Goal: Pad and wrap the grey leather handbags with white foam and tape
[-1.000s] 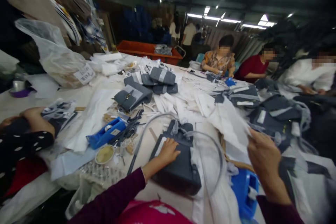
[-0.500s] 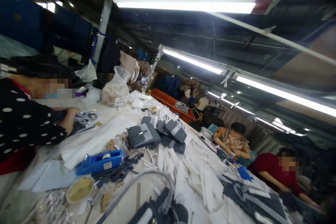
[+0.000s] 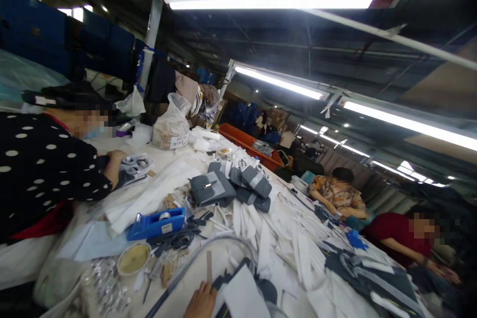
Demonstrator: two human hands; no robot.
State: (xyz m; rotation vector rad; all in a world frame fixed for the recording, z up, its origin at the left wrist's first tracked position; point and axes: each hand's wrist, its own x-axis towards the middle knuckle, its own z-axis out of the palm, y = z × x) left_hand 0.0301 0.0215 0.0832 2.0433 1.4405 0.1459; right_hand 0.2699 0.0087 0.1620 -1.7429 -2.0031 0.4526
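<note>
Beige tabletop (image 3: 192,273), cluttered. Orange bin (image 3: 238,141) beyond far edge, w/ gray packs (image 3: 263,147) in it. Clear sack (image 3: 176,108): tan stuff (image 3: 164,135) inside, can't ID. Gray bag (image 3: 267,289) at bottom edge, partly cut off, white sheet (image 3: 244,290) over it. Step's prob. laying sheet on bag; next move calls for squaring it up. Blue dispenser (image 3: 149,229) holds tape roll (image 3: 164,216). L hand (image 3: 200,304) just left of bag; fingers (image 3: 204,289) close together, can't tell if pinching; R hand out of view. Tub (image 3: 121,270): yellowish stuff (image 3: 134,259).

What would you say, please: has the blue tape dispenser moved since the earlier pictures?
No: against the round tub, the blue tape dispenser stays just beyond it; the view shifted.
</note>
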